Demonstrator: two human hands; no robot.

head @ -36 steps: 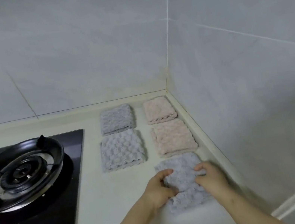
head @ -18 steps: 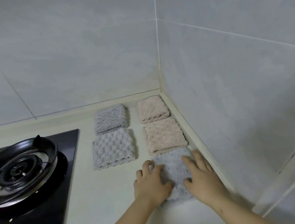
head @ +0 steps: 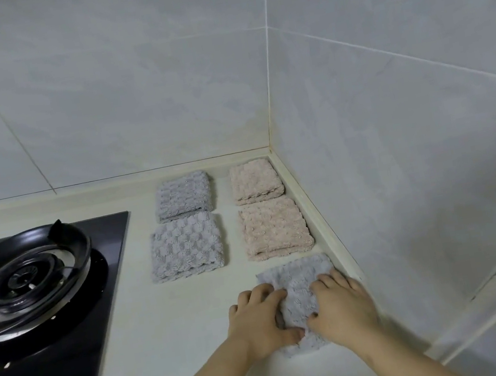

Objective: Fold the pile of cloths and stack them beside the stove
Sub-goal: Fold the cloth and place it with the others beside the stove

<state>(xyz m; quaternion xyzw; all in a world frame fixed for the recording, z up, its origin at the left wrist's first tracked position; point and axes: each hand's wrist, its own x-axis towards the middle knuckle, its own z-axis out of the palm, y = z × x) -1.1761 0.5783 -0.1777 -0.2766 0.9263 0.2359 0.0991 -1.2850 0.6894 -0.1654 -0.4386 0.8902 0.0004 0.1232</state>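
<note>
A folded grey cloth [head: 295, 277] lies on the cream counter [head: 171, 327] at the front right, close to the side wall. My left hand [head: 259, 323] sits on its left part, fingers bent onto the fabric and thumb at the near edge. My right hand [head: 342, 307] lies on its right part with the fingers spread flat. Behind it lie two folded pink cloths, one near [head: 276, 232] and one far [head: 256, 184]. To their left are two folded grey cloths, one near [head: 187, 246] and one far [head: 183, 194]. The black gas stove [head: 26, 293] is at the left.
Tiled walls meet in the corner [head: 271, 147] behind the cloths. A raised cream kerb [head: 322, 224] runs along the counter's right side. The stove's pan support [head: 25, 260] stands above the glass top. Bare counter lies between the stove and the cloths.
The grey cloth went from being gathered between both hands to lying folded and flatter under them. My hands shifted slightly back toward me over it.
</note>
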